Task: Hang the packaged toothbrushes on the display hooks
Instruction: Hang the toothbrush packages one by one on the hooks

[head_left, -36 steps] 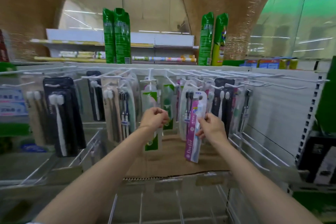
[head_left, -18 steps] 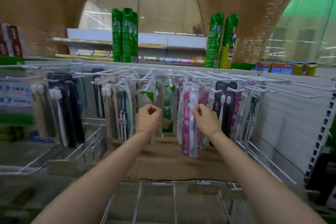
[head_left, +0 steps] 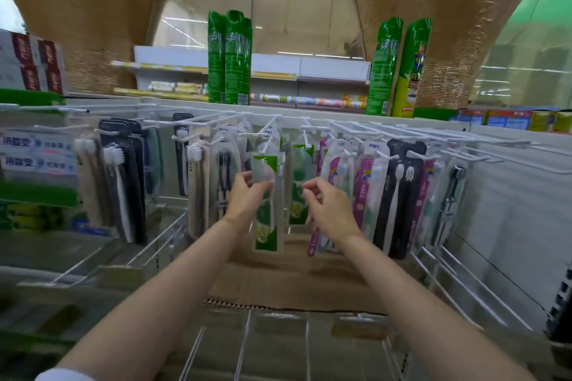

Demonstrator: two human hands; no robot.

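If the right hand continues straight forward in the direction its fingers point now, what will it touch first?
Most likely the green toothbrush pack hanging just beyond the right hand; its fingers point up and left toward it. Depth is unclear, so the gap between them cannot be judged.

Both bare forearms reached forward; the left hand (head_left: 247,198) pinched with curled fingers, the right hand (head_left: 329,210) hovered loosely curled.
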